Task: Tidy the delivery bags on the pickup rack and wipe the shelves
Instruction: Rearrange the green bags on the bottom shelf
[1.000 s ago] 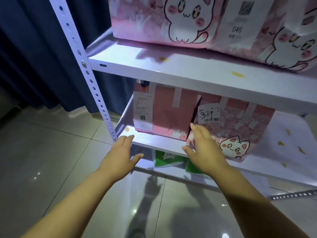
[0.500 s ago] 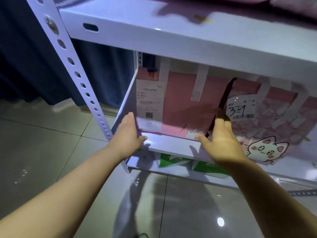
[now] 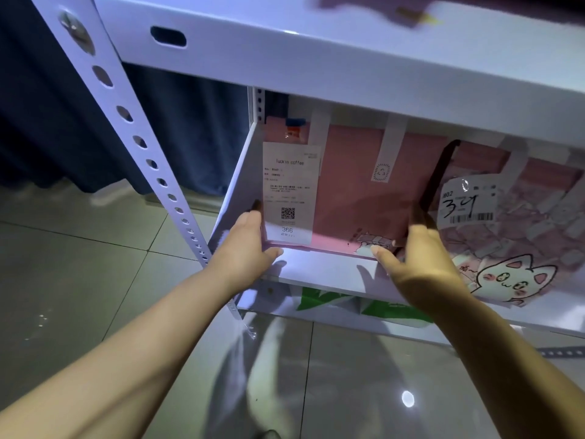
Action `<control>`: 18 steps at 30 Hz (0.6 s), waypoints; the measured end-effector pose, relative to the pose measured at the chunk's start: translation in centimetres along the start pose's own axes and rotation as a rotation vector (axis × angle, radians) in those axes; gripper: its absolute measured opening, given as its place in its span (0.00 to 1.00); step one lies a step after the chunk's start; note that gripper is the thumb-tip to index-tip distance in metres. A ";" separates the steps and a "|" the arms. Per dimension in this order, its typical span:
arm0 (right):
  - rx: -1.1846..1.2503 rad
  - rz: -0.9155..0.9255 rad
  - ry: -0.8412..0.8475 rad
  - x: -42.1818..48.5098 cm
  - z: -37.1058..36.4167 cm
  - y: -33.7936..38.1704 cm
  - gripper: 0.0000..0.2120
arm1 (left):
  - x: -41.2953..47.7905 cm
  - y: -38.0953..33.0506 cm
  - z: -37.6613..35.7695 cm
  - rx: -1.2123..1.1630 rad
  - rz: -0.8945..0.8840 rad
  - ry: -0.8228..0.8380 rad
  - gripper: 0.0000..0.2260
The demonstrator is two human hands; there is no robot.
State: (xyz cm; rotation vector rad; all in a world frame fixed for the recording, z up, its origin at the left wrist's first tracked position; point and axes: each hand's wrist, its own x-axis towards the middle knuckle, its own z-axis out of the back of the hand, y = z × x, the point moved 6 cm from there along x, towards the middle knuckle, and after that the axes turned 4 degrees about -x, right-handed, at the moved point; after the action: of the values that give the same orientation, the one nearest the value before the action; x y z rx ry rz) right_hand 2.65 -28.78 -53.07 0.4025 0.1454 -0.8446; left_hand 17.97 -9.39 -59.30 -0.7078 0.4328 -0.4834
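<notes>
Glossy grey floor tiles (image 3: 79, 280) and a dark blue curtain (image 3: 190, 134) lie behind a white metal rack (image 3: 316, 58) with a perforated upright (image 3: 152, 163); on its middle shelf (image 3: 329, 267) a pink delivery bag (image 3: 357, 201) stands at the left end, touching a cat-printed bag (image 3: 519, 248) on its right. Left hand (image 3: 243, 248) and right hand (image 3: 424, 261) press flat, fingers spread, against the pink bag's two sides, thumbs near its bottom edge; a white receipt (image 3: 289, 191) reads 366.

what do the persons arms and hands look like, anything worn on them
Both forearms are bare as far as the frame shows, with no sleeves visible. The left hand and right hand have no gloves, and no rings, watch or bracelet show. The nails look short and unpainted.
</notes>
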 end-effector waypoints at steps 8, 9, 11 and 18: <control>0.139 0.049 -0.045 -0.8 0.9 -0.6 0.29 | -2.3 -1.9 1.5 -0.096 -0.021 -0.168 0.19; 0.162 0.071 -0.067 -1.2 1.1 -0.9 0.28 | -2.8 -2.3 1.6 -0.105 -0.036 -0.197 0.18; 0.219 0.125 -0.123 -2.0 1.5 -1.6 0.27 | -3.7 -3.2 1.5 -0.116 -0.045 -0.225 0.20; 0.197 0.258 -0.302 -3.3 3.0 -6.6 0.21 | -5.7 -8.0 -2.6 -0.039 -0.136 -0.149 0.22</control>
State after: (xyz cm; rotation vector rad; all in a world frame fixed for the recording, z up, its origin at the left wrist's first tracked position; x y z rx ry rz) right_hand -4.61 -31.61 -51.27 0.4614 -0.2672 -0.6569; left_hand 9.87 -12.80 -54.29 -0.8082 0.2559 -0.5477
